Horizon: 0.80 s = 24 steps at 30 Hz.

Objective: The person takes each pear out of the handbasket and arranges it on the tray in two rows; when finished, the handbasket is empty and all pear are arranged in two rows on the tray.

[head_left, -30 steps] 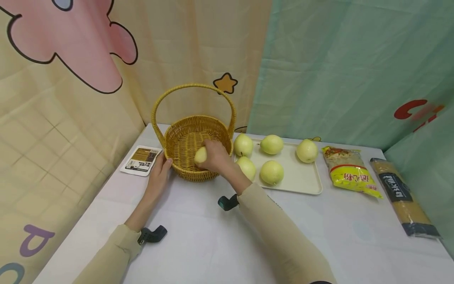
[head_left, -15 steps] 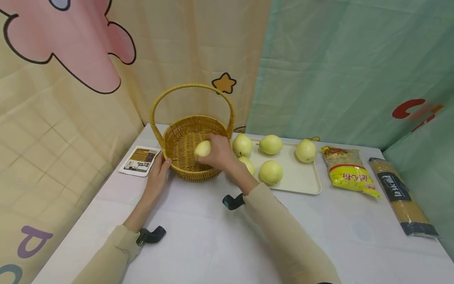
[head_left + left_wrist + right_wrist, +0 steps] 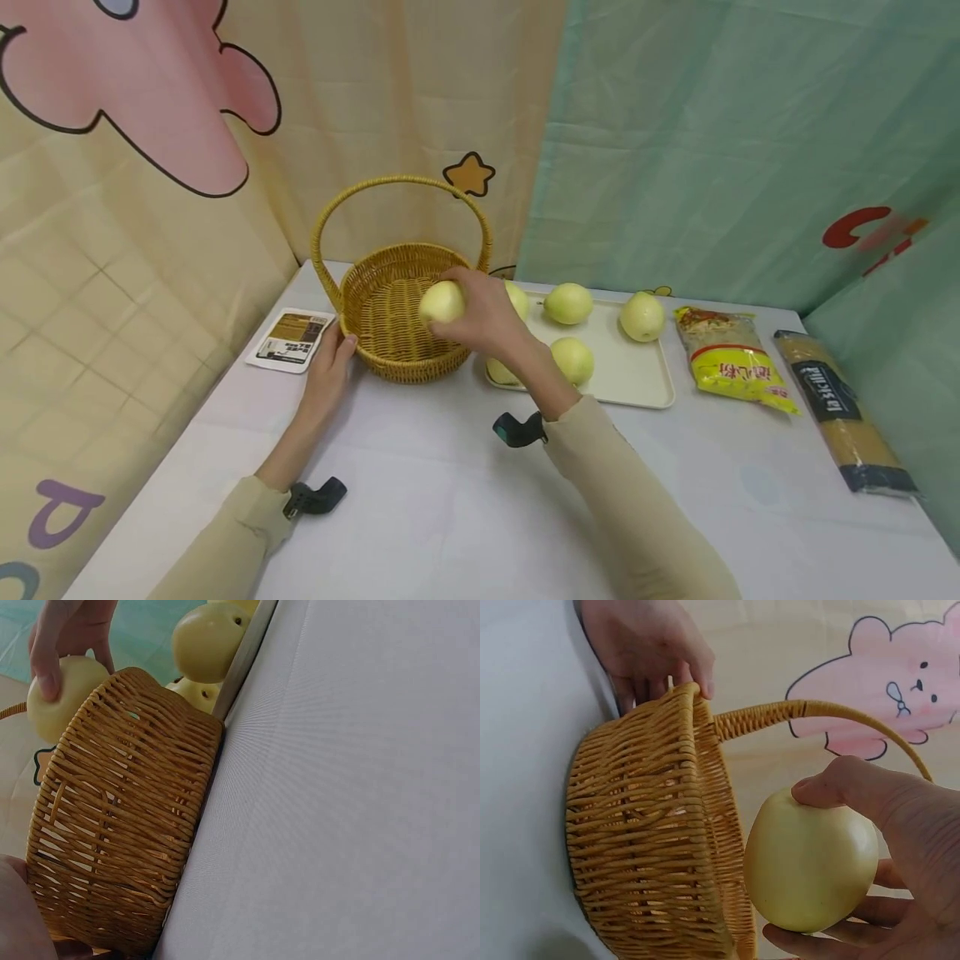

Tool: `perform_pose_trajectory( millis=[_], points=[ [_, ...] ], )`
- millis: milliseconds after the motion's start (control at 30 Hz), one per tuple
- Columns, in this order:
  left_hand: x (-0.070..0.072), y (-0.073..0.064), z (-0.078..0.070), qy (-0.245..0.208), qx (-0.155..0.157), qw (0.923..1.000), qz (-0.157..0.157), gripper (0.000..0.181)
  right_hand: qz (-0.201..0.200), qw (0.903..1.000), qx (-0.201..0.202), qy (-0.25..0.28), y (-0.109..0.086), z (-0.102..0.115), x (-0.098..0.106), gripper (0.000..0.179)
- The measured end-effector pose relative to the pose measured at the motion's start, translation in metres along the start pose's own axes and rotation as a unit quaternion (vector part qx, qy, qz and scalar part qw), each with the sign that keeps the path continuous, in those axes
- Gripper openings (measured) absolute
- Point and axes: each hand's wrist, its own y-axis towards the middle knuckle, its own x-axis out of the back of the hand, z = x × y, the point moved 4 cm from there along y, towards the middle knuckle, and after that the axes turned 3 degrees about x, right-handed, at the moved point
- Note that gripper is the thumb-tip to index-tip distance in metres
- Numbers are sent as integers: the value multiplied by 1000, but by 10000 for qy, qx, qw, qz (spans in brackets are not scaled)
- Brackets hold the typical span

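A round pale-yellow pear (image 3: pixel 441 302) is held in my right hand (image 3: pixel 491 312), above the right side of a woven basket (image 3: pixel 408 372) with a tall hoop handle. In the right wrist view the thumb lies on one side of the pear (image 3: pixel 810 859) and fingers curl round the other. My left hand (image 3: pixel 327 367) grips the basket's left side, its thumb at the rim (image 3: pixel 697 688). The basket's woven bottom shows in the head view. Right of it, a cream tray (image 3: pixel 637 379) bears several more pears (image 3: pixel 567 304), some partly hidden by my right hand and forearm.
Left of the basket lies a flat white packet (image 3: pixel 290 340) with a brown label. Beyond the tray are a yellow bag of dried noodles (image 3: pixel 735 362) and a long pasta pack (image 3: pixel 843 412). Curtains (image 3: pixel 675 150) stand close behind the white table (image 3: pixel 420 500).
My right hand has lifted the pear from low inside the basket to above its rim, shifting a little to the right. The left hand stays on the basket.
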Motion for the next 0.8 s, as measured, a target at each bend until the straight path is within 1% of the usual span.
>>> perform_pose_trajectory(
  millis=[167,333,500,667,800],
  points=[
    [0,1,-2,52,-22,10000,1,59,-237,9995,-104,174,-13,-10,22,64],
    [3,-2,-4,33,0,10000,25,59,-478,9984,-151,279,-29,-21,39,61],
    [6,-3,-6,-19,-5,10000,1,60,-598,9975,-222,314,-47,-32,55,62],
    [4,-2,-5,-13,65,10000,32,61,-606,9968,-481,180,-68,-53,74,63],
    [2,-1,-4,-14,52,10000,37,60,-611,9949,-791,119,-86,-72,87,62]
  ],
)
